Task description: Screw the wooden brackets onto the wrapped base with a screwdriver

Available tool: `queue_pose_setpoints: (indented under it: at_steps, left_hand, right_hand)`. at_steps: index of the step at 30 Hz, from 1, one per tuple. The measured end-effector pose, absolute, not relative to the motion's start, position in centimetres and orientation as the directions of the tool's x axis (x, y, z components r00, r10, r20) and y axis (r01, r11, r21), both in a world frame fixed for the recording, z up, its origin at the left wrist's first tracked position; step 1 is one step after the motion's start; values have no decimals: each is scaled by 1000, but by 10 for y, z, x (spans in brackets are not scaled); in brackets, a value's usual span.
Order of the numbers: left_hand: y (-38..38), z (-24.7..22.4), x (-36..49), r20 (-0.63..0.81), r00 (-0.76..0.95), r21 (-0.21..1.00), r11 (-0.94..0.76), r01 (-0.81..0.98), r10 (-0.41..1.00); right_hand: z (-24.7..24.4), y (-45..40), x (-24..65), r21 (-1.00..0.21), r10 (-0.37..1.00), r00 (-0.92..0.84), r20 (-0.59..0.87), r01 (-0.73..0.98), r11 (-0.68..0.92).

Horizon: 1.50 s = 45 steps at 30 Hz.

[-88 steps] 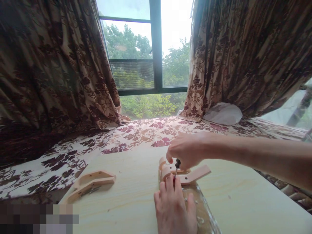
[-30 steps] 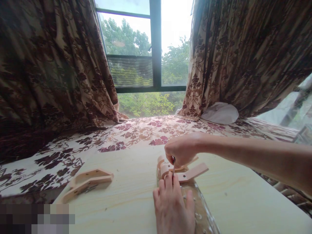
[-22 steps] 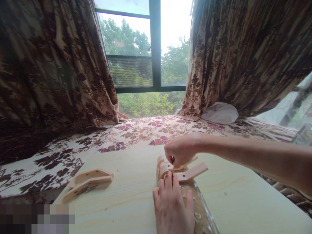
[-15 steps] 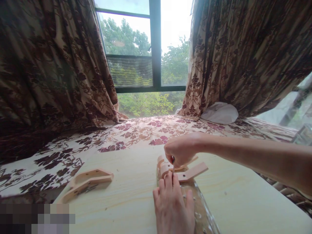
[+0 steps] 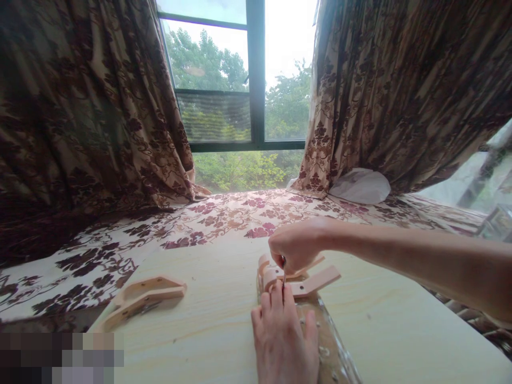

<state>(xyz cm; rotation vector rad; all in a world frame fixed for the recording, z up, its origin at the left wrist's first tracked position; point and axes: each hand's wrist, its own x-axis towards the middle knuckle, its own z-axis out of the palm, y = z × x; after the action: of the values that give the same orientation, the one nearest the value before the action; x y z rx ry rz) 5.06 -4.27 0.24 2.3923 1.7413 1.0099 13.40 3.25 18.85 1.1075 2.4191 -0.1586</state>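
Right hand: placed at centre right of the frame, its forearm seen entering from the right edge. The fingers are curled closed, and a screwdriver is gripped in them, nearly upright; most of the handle is hidden by the fist.

Left hand: placed at bottom centre, back upward. The fingers are extended side by side, the thumb set apart; what is touched under the fingertips is hidden. The tip of the screwdriver is lost to view just beside them.

Wooden pieces: set at the centre, below the right hand and just beyond the left fingertips. They are pale and bent, and dark holes are seen in them.

Flat pack: brown, wrapped in clear plastic, laid under the wooden pieces and partly covered by the left hand.

Bent wooden parts: two, laid at lower left, near each other; small thin items beside them are too blurred to be identified.

Board: pale, spread across the lower frame, bordered above by a floral cloth.

White bag: placed right of centre, beneath the right curtain.

Window: seen at upper centre.
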Motion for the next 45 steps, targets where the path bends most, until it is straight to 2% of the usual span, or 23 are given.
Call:
queue_pose_setpoints:
  at_steps: [8,15,22,26,32,38,42,45]
  left_hand:
    - [-45,10,47,459,184,390,-384,837,869]
    - [-46,12,47,441,184,406,-378,832,879]
    - [-45,9,47,445,189,381,-376,845,875]
    - [-45,9,46,438,189,396,-377,837,879]
    - [-44,5,46,448,188,401,-384,832,874]
    - [-45,7,47,459,194,389,-392,834,867]
    - [-45,10,48,471,185,373,-385,844,862]
    - [-45,9,47,467,186,385,-388,837,865]
  right_hand:
    - [187,32,148,41,695,-578,-427,756,654]
    - [181,26,160,42,696,-643,-320,724,688]
    - [193,25,137,178,717,-525,-459,736,653]
    - [196,27,132,169,710,-491,-505,750,639]
    - [195,26,141,231,735,-535,-417,720,655]
    - [190,35,146,92,685,-557,-469,740,666]
    - [189,37,143,101,714,-490,-500,786,610]
    - [191,31,142,146,740,-480,-471,785,602]
